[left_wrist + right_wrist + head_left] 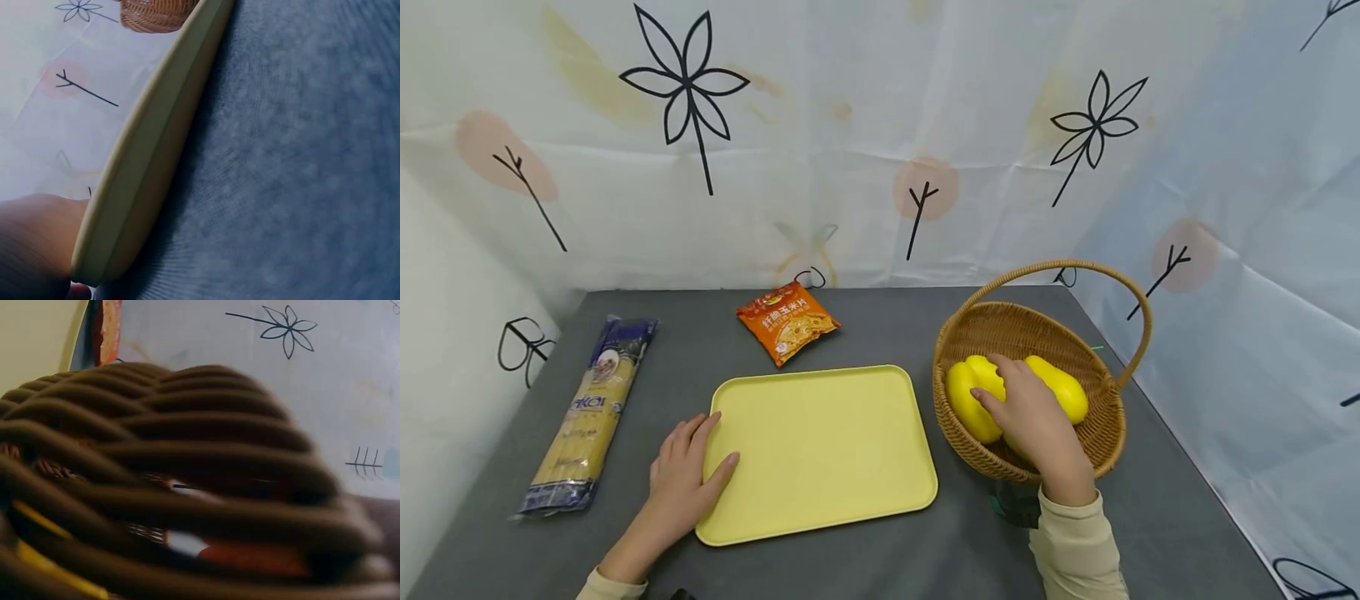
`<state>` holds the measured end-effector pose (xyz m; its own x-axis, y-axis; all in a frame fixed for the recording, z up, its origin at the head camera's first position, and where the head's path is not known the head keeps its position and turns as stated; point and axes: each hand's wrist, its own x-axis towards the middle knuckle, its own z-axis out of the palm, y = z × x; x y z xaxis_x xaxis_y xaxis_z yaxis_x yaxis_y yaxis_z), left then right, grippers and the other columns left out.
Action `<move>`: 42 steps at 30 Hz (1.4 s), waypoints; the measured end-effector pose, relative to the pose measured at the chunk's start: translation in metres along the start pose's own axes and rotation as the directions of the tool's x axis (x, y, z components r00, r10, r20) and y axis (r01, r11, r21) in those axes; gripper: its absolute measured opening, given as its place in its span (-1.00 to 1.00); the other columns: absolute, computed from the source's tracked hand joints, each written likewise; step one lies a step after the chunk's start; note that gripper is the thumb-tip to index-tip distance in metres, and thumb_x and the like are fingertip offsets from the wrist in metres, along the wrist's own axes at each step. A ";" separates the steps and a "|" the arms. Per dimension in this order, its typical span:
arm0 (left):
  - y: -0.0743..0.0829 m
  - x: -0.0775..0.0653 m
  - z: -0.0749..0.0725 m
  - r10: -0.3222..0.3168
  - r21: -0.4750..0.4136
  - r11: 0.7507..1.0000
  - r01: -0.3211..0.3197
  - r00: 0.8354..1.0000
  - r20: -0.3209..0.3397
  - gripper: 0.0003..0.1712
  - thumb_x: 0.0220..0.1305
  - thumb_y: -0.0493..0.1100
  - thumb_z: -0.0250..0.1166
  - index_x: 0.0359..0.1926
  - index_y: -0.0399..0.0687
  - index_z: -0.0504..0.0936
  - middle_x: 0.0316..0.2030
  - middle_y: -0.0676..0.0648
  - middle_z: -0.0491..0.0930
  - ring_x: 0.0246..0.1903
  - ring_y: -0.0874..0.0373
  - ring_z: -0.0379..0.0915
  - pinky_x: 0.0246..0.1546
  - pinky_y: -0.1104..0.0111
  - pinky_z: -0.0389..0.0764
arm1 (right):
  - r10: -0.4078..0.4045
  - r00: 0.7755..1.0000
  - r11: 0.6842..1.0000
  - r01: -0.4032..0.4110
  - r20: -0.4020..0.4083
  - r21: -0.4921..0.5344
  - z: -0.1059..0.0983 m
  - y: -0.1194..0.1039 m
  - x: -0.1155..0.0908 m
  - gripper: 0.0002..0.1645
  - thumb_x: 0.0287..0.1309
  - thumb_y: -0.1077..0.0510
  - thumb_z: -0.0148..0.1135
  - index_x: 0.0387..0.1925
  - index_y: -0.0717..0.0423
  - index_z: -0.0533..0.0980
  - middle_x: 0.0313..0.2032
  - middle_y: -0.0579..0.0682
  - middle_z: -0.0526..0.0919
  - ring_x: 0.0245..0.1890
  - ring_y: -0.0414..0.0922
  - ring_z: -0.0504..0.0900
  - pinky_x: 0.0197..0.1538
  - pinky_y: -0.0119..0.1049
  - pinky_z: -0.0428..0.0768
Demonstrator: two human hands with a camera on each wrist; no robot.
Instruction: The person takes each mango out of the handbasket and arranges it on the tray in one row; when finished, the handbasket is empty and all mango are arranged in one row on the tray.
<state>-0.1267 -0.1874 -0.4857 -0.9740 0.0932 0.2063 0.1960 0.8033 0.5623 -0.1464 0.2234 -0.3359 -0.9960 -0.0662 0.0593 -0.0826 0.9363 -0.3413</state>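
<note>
My left hand (681,479) rests on the left edge of a yellow rectangular tray (820,450), fingers fairly straight and thumb over the rim. The left wrist view shows part of that hand beside the tray's rim (134,162). My right hand (1033,408) reaches into a brown wicker basket (951,425) with an arched handle. Its thumb and index finger lie spread over a lobed yellow bell pepper (972,398); the other fingers are hard to make out. A smooth yellow piece of produce (1063,390) lies right of the hand. Basket weave (187,456) fills most of the right wrist view.
An orange snack packet (787,322) lies behind the tray. A long clear-and-blue pack of spaghetti (587,417) lies at the left of the grey table (880,333). White patterned cloth (850,125) hangs behind and beside the table.
</note>
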 end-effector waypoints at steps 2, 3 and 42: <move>-0.002 0.000 0.001 -0.005 0.004 1.000 0.005 1.000 0.003 -0.28 0.22 0.13 0.05 0.31 -0.05 0.09 0.20 -0.32 0.08 0.19 -0.32 -0.13 -0.10 -0.22 -0.02 | 0.013 1.000 1.000 -0.012 0.027 -0.027 0.004 0.001 0.003 -0.29 0.07 -0.04 0.18 0.19 0.21 0.24 0.05 0.24 0.40 -0.02 0.13 0.43 -0.04 0.03 0.44; -0.002 -0.001 0.001 -0.008 0.003 1.000 0.008 1.000 0.005 -0.28 0.22 0.13 0.05 0.31 -0.05 0.09 0.20 -0.32 0.08 0.19 -0.32 -0.14 -0.09 -0.22 -0.03 | 0.019 0.999 0.999 -0.017 0.043 -0.045 0.006 0.001 0.004 -0.27 0.05 -0.03 0.20 0.19 0.23 0.24 0.07 0.25 0.38 -0.01 0.15 0.42 -0.03 0.04 0.43; -0.001 -0.002 -0.002 -0.046 0.067 0.997 0.042 0.997 0.057 -0.28 0.27 0.15 -0.05 0.33 -0.10 0.03 0.22 -0.29 0.08 0.23 -0.29 -0.16 0.01 -0.20 -0.04 | 0.052 0.977 0.978 -0.008 0.208 -0.208 0.024 0.001 0.008 0.00 -0.11 0.09 0.32 0.28 0.31 -0.01 -0.02 0.38 0.30 -0.19 0.15 0.44 -0.17 -0.03 0.49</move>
<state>-0.1245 -0.1895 -0.4849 -0.9869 0.0895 0.1339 0.1465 0.8443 0.5155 -0.1553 0.2149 -0.3585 -0.9840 -0.0873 -0.1551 -0.0657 0.9881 -0.1390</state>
